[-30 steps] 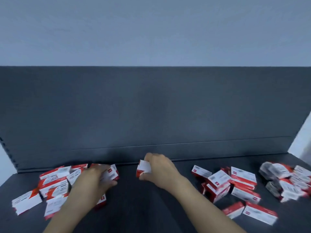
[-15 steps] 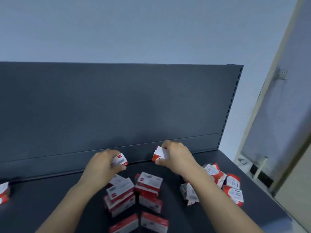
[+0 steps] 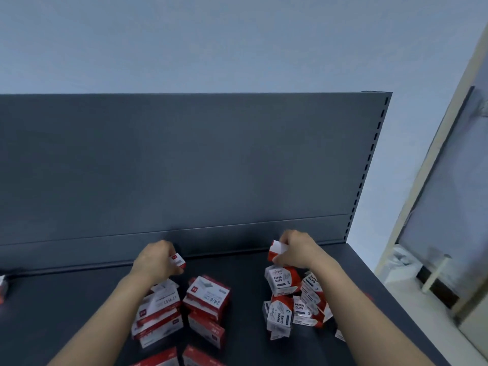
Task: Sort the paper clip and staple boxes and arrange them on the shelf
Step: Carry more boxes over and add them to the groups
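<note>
Versus half a second back: both hands have shifted right with the view. The right hand [image 3: 301, 253] now sits directly over the paper clip pile [image 3: 282, 282], no longer over bare shelf [image 3: 237, 265]. Its fingers are curled around the right-held box [image 3: 276, 250], a red-and-white carton. The top "PAPER CLIPS" carton lies just below this grip, and I cannot tell whether the two touch. The left hand [image 3: 155, 260] is clenched around the left-held box [image 3: 179, 261], also red and white, which pokes out on the thumb side. The staple pile [image 3: 208, 295], one carton marked 24/6, lies below and wrist-ward of that grip. Judgement: each hand is bringing its carton to the matching heap, so sorting is under way. No neat rows are visible yet against the back panel [image 3: 184, 167]. Hidden or unclear: fingers cover most of both held cartons, so neither label can be read. The right forearm covers part of the paper clip pile. The nearest staple cartons are cut off at the bottom edge. A stray edge box [image 3: 2, 287] far left of both grips is only partly in view, type unknown.
</note>
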Available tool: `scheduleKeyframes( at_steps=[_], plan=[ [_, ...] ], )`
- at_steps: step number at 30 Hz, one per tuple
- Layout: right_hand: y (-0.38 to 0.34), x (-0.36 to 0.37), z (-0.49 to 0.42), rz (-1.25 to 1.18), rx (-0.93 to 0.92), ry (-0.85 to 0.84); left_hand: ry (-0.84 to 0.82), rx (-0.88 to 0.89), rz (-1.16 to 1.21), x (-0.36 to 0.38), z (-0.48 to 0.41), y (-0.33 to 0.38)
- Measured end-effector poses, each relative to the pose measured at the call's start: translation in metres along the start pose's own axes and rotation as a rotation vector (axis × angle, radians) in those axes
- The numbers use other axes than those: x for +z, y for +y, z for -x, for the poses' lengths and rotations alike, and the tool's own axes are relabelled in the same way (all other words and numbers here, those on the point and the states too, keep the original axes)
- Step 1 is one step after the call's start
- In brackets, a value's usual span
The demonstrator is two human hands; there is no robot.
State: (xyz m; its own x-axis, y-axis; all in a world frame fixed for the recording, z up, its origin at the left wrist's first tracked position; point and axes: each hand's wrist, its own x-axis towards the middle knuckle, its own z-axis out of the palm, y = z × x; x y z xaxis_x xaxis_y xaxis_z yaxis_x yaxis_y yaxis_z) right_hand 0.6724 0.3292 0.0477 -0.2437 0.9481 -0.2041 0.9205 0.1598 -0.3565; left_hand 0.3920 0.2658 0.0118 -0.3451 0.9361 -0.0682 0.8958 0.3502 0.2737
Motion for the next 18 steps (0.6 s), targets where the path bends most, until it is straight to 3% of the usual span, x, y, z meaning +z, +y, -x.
scheduleKeyframes(
  at_steps=[3,7,12,16,18],
  plan=[
    [0.004,0.001,-0.006,-0.019,-0.007,-0.146,-0.102,-0.008,-0.051,0.007,-0.001,-0.005],
    [0.005,-0.001,-0.011,0.008,-0.019,-0.117,-0.149,-0.007,-0.027,0.008,0.004,-0.005],
    [-0.01,0.006,-0.014,0.062,-0.051,0.068,0.112,0.009,-0.027,-0.008,0.024,-0.008],
    [-0.048,0.011,-0.008,0.06,-0.222,0.227,0.356,0.057,-0.04,-0.031,0.058,-0.011],
    [-0.076,0.015,0.0,0.017,-0.302,0.257,0.395,0.061,-0.062,-0.04,0.074,-0.019]
  ],
)
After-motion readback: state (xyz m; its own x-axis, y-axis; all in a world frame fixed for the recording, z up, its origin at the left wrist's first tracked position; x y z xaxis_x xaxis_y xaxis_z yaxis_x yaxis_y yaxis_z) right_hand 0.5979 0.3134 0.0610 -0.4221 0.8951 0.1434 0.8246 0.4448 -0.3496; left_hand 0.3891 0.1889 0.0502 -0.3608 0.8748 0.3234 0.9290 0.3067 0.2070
